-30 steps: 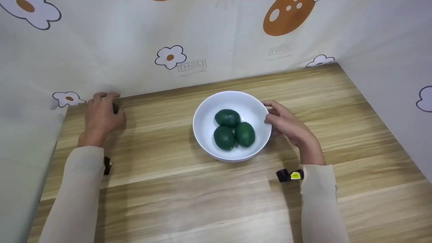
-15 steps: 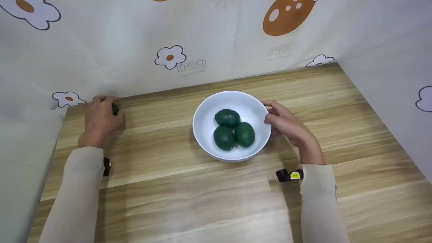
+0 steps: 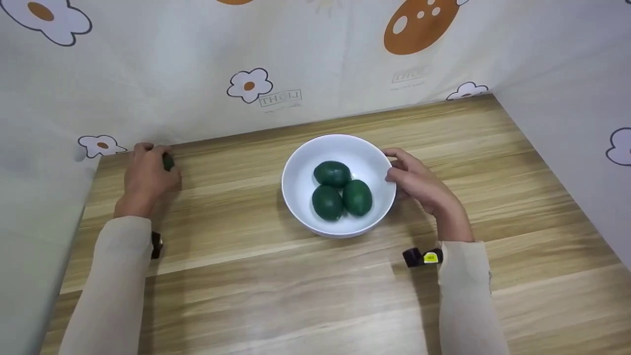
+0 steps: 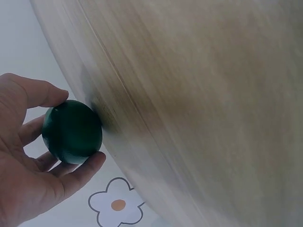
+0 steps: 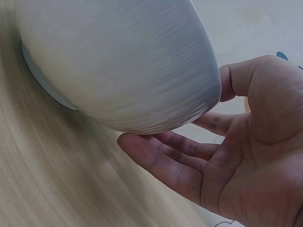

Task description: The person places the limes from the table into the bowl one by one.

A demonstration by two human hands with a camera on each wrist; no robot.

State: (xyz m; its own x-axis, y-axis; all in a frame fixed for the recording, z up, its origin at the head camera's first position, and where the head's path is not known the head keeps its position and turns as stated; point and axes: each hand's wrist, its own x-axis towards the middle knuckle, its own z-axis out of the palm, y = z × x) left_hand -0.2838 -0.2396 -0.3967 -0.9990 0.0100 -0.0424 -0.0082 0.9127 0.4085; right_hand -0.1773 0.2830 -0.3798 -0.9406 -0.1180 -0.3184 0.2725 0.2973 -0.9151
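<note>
A white bowl (image 3: 299, 186) stands on the table, with 3 dark green, smooth, egg-shaped fruits (image 3: 357, 197) lying together inside. My right hand (image 3: 423, 187) holds the bowl by its right side. In the right wrist view the thumb is at the rim and the fingers (image 5: 165, 165) are spread under the curved wall. At the far left corner of the table, my left hand (image 3: 147, 178) grips another dark green fruit (image 4: 72, 132), mostly hidden by the hand in the head view. The left wrist view has the thumb and fingers curled round it, close to the tabletop.
The wood-grain table (image 3: 276, 296) meets a pale wall covering (image 3: 172, 84) printed with flowers along its back edge. Side coverings rise at the left and right. A small black wrist camera (image 3: 414, 257) sits at the right cuff, another at the left.
My left hand has drawn in slightly and its fingers have closed more round the green fruit. The right hand and the bowl have stayed in place.
</note>
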